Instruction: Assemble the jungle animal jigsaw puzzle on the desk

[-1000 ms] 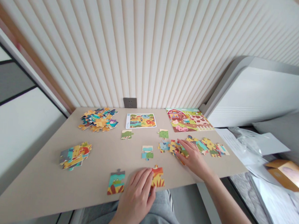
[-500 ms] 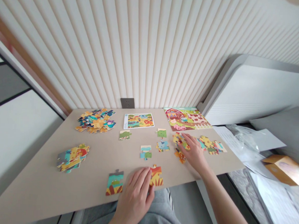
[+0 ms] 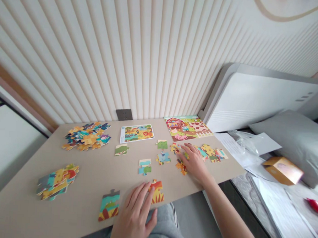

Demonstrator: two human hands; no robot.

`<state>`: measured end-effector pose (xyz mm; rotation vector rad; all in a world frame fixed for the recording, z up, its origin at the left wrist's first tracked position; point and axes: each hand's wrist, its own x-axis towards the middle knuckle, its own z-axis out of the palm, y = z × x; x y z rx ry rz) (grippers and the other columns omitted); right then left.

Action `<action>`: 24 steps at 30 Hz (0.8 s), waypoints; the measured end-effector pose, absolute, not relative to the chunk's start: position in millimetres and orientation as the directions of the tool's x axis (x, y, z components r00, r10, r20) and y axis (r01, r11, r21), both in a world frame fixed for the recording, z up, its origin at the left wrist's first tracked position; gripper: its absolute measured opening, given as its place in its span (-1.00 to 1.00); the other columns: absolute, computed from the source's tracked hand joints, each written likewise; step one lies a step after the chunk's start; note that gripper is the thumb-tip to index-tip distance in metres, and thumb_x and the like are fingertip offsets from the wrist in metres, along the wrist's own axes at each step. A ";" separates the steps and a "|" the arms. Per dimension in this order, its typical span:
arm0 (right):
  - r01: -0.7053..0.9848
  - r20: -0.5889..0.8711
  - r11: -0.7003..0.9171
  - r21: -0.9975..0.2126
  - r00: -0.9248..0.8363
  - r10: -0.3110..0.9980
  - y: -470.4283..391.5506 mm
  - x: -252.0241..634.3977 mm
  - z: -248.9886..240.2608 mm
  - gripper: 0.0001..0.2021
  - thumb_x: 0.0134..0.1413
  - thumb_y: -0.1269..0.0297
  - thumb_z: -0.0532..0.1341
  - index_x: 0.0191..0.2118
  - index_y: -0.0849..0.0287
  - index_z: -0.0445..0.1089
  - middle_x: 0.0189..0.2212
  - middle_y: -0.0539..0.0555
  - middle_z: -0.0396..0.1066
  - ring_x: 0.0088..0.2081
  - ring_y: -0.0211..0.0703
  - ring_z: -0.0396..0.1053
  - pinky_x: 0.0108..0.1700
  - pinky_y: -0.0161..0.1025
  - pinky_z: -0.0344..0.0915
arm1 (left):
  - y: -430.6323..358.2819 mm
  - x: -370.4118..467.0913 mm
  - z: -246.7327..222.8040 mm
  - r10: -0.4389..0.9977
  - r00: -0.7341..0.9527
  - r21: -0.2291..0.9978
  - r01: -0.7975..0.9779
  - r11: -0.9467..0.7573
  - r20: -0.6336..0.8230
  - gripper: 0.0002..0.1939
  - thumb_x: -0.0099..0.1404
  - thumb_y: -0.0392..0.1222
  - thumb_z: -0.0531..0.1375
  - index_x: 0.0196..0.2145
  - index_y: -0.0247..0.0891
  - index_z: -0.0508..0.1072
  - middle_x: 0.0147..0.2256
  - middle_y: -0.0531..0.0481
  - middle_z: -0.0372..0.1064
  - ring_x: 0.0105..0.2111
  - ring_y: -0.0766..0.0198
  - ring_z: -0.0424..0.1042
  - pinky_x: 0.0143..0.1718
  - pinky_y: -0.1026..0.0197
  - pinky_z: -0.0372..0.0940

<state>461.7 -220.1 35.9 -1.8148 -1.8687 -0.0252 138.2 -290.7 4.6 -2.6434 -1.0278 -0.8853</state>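
My left hand lies flat at the table's front edge, fingers stretched, its fingertips against a red-and-yellow puzzle piece. To its left is a corner piece with a green crocodile. My right hand rests with fingers apart over several pieces at the right, partly covering them. Near its fingertips are a yellow patterned piece and an orange piece. A blue elephant piece, a green piece and two light-blue and green pieces lie between the hands.
A jungle picture card and a farm picture lie along the wall. At left are a large heap of pieces and a smaller stack. More pieces spread at right. A bed with papers adjoins the table.
The view has turned to the right. Under my right hand the pieces are spread further apart, with the yellow patterned one now showing left of the fingers. My left hand stays by the red-and-yellow piece.
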 end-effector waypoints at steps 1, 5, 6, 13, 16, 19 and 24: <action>0.937 0.397 0.072 -0.343 0.075 0.915 -229.6 468.5 35.3 -0.63 0.39 0.10 0.11 0.19 -0.01 0.44 0.20 0.18 0.41 0.22 0.14 0.33 0.27 0.14 0.23 | -290.3 138.2 3.4 0.554 0.586 0.048 0.660 -0.749 0.592 -0.40 0.34 -0.20 0.17 0.32 -0.35 0.32 0.29 -0.25 0.30 0.22 -0.11 0.35 0.20 -0.09 0.32; 0.937 0.474 -0.131 -0.323 0.280 0.835 -272.1 515.4 25.1 -0.66 0.38 0.11 0.07 0.03 0.05 0.54 0.01 0.19 0.52 0.07 0.16 0.41 0.18 0.15 0.28 | -289.4 139.4 0.7 0.547 0.564 0.054 0.664 -0.746 0.619 -0.42 0.36 -0.19 0.17 0.30 -0.34 0.33 0.25 -0.26 0.36 0.19 -0.10 0.38 0.18 -0.09 0.32; 0.928 0.492 -0.198 -0.316 0.339 0.802 -281.9 528.5 21.3 -0.65 0.38 0.10 0.06 0.01 0.07 0.55 -0.01 0.21 0.53 0.06 0.19 0.40 0.16 0.17 0.29 | -289.4 139.6 0.5 0.547 0.564 0.053 0.665 -0.745 0.619 -0.42 0.36 -0.19 0.17 0.31 -0.34 0.33 0.24 -0.26 0.36 0.19 -0.10 0.38 0.18 -0.08 0.32; 0.916 0.435 -0.282 -0.285 0.386 0.813 -308.5 562.7 4.3 -0.57 0.36 -0.04 0.07 0.02 0.08 0.56 -0.03 0.21 0.51 0.00 0.19 0.39 0.09 0.13 0.29 | -288.5 138.8 -1.8 0.548 0.593 0.025 0.665 -0.747 0.590 -0.39 0.36 -0.20 0.18 0.33 -0.34 0.29 0.26 -0.27 0.34 0.21 -0.11 0.37 0.18 -0.09 0.35; 0.903 0.395 -0.318 -0.289 0.415 0.820 -299.7 551.7 6.1 -0.51 0.32 -0.18 0.10 0.04 0.04 0.55 -0.03 0.20 0.50 0.01 0.22 0.39 0.07 0.17 0.28 | -288.4 137.8 -3.4 0.541 0.598 0.015 0.663 -0.749 0.592 -0.38 0.35 -0.19 0.19 0.33 -0.36 0.29 0.26 -0.28 0.34 0.21 -0.12 0.37 0.18 -0.10 0.35; 0.892 0.349 -0.372 -0.256 0.444 0.825 -288.5 540.1 11.5 -0.43 0.26 -0.29 0.11 0.09 0.03 0.52 0.04 0.25 0.46 0.11 0.31 0.35 0.07 0.23 0.26 | -289.3 137.2 -5.0 0.551 0.595 0.020 0.668 -0.743 0.585 -0.38 0.36 -0.19 0.19 0.34 -0.35 0.28 0.27 -0.28 0.32 0.22 -0.11 0.36 0.18 -0.10 0.34; 0.853 0.288 -0.458 -0.251 0.518 0.806 -275.2 530.8 17.0 -0.36 0.20 -0.36 0.13 0.07 0.08 0.51 0.08 0.35 0.42 0.15 0.40 0.33 0.05 0.29 0.25 | -289.4 137.7 -5.9 0.559 0.591 0.034 0.669 -0.743 0.582 -0.37 0.35 -0.19 0.20 0.34 -0.34 0.29 0.27 -0.27 0.33 0.22 -0.11 0.36 0.19 -0.10 0.33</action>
